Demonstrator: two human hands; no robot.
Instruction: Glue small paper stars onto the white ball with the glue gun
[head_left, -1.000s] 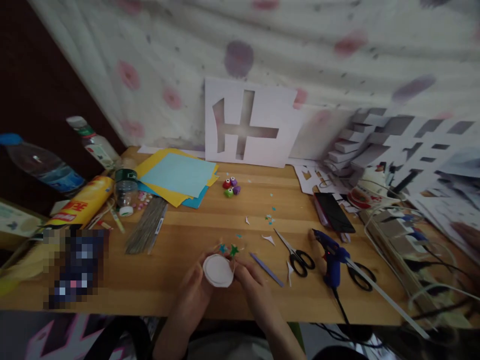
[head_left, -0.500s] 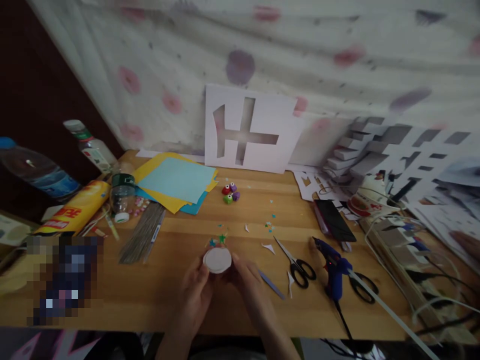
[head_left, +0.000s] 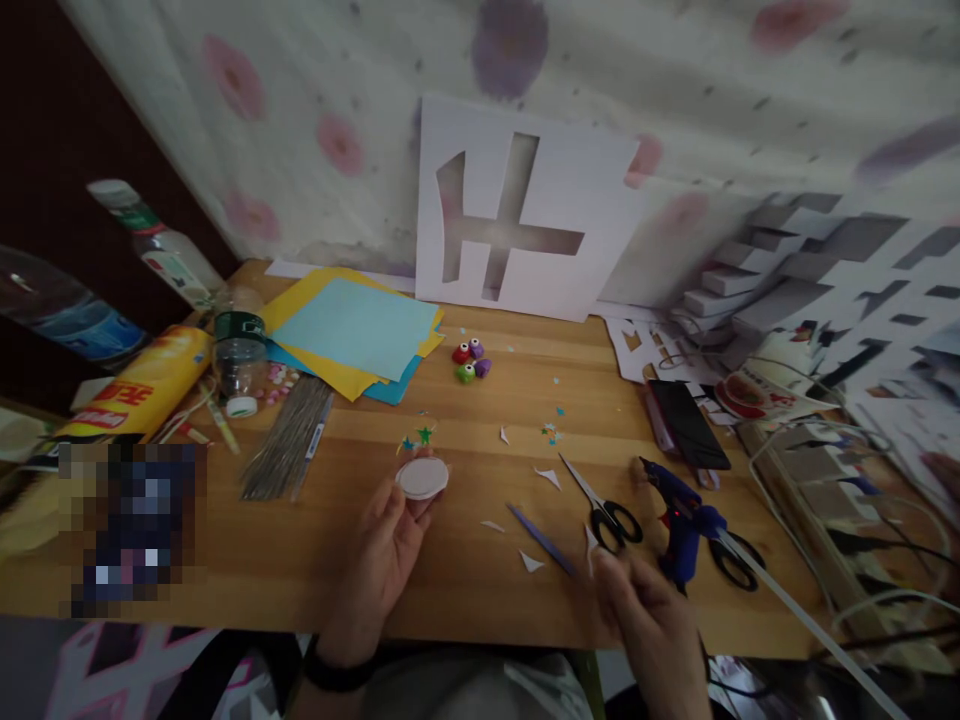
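We see our left hand (head_left: 394,545) gripping a white disc (head_left: 422,478) near the front of the table (head_left: 450,610), thumb along its near side. A green star (head_left: 424,435) and a blue star (head_left: 407,444) stand just beyond its far rim. Our right hand (head_left: 649,615) is apart from it, fingers curled in front of the scissors (head_left: 615,520); it is dim and slightly blurred there, so we cannot fairly tell whether those fingers pinch anything.

If our left grip slips or tightens unevenly, we could drop the disc or bend the little stars. The glue gun (head_left: 684,530) lies beside our right hand with a small red light showing, so it may be hot; a careless sideways move could burn us or drag it. The open scissors could nick a finger, and a sleeve could sweep the paper scraps (head_left: 550,478) away.

As for writing, the yellow tube (head_left: 142,385) carries bold red characters, too soft for us to read. The small bottle (head_left: 240,345) has a green label, the large bottle (head_left: 82,325) a blue one, and the cup (head_left: 757,390) red printing; we can make out no brand.
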